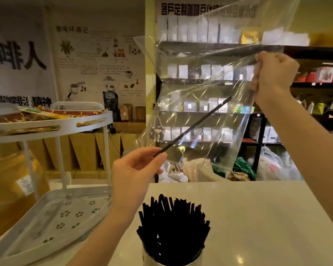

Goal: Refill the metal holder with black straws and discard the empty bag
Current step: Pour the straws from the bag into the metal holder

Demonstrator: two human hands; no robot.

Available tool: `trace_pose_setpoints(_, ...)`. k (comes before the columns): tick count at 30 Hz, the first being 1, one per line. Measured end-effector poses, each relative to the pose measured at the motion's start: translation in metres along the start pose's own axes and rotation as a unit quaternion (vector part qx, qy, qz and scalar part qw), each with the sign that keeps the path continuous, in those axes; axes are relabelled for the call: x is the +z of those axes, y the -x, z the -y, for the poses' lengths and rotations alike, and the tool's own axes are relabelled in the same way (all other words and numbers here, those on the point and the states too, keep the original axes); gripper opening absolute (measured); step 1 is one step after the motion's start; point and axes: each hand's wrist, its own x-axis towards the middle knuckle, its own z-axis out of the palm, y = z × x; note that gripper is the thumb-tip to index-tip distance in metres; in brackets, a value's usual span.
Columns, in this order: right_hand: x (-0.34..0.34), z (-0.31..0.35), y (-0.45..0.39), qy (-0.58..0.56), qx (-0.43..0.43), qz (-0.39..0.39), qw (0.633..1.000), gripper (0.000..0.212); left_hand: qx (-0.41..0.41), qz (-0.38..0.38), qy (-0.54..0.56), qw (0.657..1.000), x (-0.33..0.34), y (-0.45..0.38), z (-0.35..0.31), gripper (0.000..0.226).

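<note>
Straws [172, 225] fill the holder [152, 259] at 6 o'clock; left hand [136, 169] pinches 1 straw [192, 127], right hand [273, 73] grips the clear bag [204, 89].

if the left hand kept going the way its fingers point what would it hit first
Probably the clear plastic bag: the left hand points up and right along the black straw it pinches, whose far end lies inside that bag. Depth is unclear.

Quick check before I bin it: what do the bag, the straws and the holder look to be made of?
Bag: thin clear plastic film, glossy; the shelves show through it and it creases with bright glints. Single straw pinched by the left hand, and the bunch of straws: matte black, stiff and straight, plastic or paper, can't tell. Holder: only a pale sliver of rim shows; metal isn't confirmable from here.
</note>
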Motion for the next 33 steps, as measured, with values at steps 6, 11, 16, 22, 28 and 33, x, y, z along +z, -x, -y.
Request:
trace_pose_setpoints(6, 0.003, 0.005, 0.003, 0.012, -0.007, -0.003, 1.0, 0.028, -0.013, -0.025, -0.018, 0.999, 0.001, 0.004, 0.004, 0.01)
trace_pose_setpoints(11, 0.004, -0.003, 0.0, 0.051, -0.019, -0.008, 0.998, 0.029, -0.011, -0.029, -0.064, 0.997, -0.003, 0.012, 0.003, 0.016)
trace_pose_setpoints(16, -0.008, -0.01, -0.022, 0.033, 0.002, -0.065, 0.997, 0.03, -0.002, -0.038, -0.077, 0.996, -0.012, 0.019, 0.002, 0.009)
trace_pose_setpoints(22, -0.023, -0.026, -0.035, 0.056, -0.008, -0.106, 0.993, 0.022, -0.06, 0.059, -0.087, 0.993, -0.02, 0.029, 0.001, 0.018)
trace_pose_setpoints(28, -0.031, -0.028, -0.038, 0.106, -0.059, -0.193, 0.974, 0.032, -0.111, 0.125, -0.1, 0.981, -0.035, 0.032, 0.008, 0.03)
trace_pose_setpoints(33, -0.041, -0.04, -0.036, 0.169, -0.071, -0.184, 0.966, 0.022, -0.127, 0.12, -0.057, 0.983, -0.044, 0.035, 0.007, 0.016)
